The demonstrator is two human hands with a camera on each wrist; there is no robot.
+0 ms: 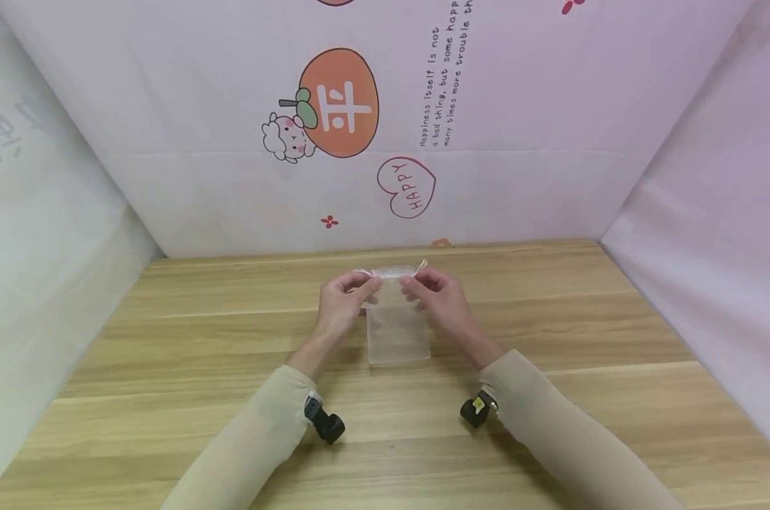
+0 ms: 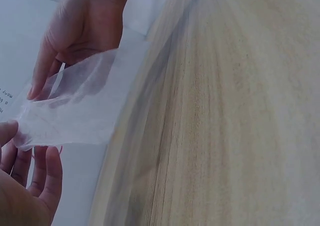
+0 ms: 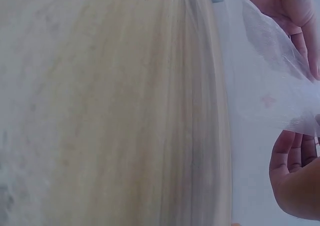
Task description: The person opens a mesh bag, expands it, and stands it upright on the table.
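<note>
Woodgrain tabletop (image 1: 391, 453), sheer rectangular pouch (image 1: 397, 336), pinching fingers (image 1: 367, 288)

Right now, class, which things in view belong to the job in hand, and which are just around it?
In the job:
sheer pouch, pinched by left fingers and right fingers
its drawstrings

Just around it:
wooden table
printed backdrop
wrist cameras

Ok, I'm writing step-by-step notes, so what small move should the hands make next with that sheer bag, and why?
Probably ease the left hand and right hand gently apart to spread the top of the sheer bag: both pinch it near that edge, from opposite sides, and in the head view it looks narrower there than at the bottom.
</note>
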